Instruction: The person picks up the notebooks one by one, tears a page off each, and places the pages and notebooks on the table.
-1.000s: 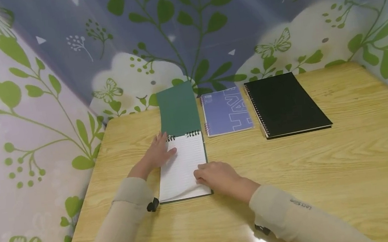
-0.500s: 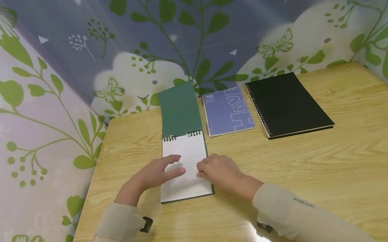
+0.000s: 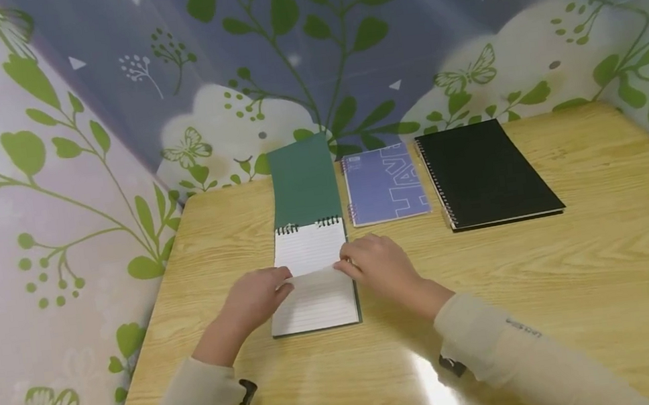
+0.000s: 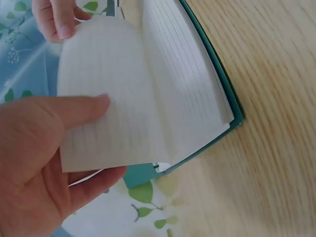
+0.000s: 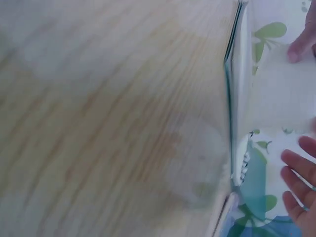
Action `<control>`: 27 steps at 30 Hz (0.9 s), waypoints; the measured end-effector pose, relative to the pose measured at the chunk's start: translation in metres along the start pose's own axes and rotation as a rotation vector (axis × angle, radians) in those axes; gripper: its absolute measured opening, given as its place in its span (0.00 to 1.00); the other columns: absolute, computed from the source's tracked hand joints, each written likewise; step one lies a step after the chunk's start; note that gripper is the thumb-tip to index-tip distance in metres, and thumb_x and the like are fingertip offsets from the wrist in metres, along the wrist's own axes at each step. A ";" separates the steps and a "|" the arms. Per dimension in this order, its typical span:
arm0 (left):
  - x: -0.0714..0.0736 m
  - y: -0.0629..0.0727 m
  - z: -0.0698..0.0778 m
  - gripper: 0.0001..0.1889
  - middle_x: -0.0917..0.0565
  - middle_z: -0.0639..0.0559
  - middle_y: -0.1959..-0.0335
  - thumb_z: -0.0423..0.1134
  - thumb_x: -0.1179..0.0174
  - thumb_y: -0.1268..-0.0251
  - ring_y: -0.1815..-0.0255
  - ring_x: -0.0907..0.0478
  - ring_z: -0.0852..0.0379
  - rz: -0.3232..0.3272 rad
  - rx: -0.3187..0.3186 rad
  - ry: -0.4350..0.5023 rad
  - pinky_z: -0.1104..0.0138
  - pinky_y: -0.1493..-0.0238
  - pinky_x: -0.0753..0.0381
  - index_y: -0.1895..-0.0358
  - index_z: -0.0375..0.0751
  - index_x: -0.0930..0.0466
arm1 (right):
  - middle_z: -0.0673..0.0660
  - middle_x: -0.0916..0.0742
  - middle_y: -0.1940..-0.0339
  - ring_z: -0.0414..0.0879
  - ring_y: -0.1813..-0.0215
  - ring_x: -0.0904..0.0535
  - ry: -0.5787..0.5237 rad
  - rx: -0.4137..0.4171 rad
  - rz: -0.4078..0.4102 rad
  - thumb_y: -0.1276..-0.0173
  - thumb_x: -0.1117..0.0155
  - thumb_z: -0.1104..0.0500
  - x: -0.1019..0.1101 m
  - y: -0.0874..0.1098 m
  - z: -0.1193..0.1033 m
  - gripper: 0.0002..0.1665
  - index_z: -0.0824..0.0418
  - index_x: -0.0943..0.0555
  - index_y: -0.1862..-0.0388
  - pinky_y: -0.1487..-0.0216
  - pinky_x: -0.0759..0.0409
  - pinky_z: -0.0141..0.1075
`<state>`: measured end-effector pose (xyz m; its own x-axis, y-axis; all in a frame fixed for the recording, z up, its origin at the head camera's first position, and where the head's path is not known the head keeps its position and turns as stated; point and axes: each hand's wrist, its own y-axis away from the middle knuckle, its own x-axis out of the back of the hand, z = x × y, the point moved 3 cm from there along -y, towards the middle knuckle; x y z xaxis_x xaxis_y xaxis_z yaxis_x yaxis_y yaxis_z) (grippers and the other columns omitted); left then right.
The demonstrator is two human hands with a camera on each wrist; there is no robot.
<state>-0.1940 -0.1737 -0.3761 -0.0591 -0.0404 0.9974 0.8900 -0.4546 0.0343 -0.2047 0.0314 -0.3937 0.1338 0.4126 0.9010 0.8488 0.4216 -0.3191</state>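
The open notebook lies on the left part of the desk, its lined pages on the near side of the coil binding and its green cover folded back on the far side, reaching the backdrop. A single leaf is raised from the pad, standing clear of the lined pages beneath it.

The left hand pinches the leaf at its left edge, thumb on one face and fingers behind. The right hand pinches its right corner, other fingers loosely spread; the hands are apart, with the leaf between them.

This looks like the middle of turning a page over the coil. The next move would seem to call for carrying the free edge toward the far side, both corners rising evenly so that the paper does not crease or tear at the rings.

Just right of the notebook lies a blue notebook, and farther right a larger black notebook. Bare wood-grain desk stretches nearer, and the leaf-patterned backdrop hangs beyond.
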 end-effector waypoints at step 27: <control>0.001 0.010 -0.016 0.11 0.15 0.44 0.72 0.41 0.51 0.30 0.78 0.22 0.50 0.386 0.362 0.090 0.59 0.81 0.27 0.54 0.43 0.22 | 0.61 0.53 0.24 0.62 0.25 0.68 -0.187 -0.228 -0.315 0.32 0.54 0.40 -0.057 -0.068 0.074 0.37 0.43 0.49 0.27 0.30 0.66 0.59</control>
<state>-0.1924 -0.1920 -0.3757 0.2793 -0.2275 0.9329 0.9527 -0.0558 -0.2988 -0.3077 0.0387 -0.4450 -0.2267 0.4403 0.8688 0.9276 0.3694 0.0548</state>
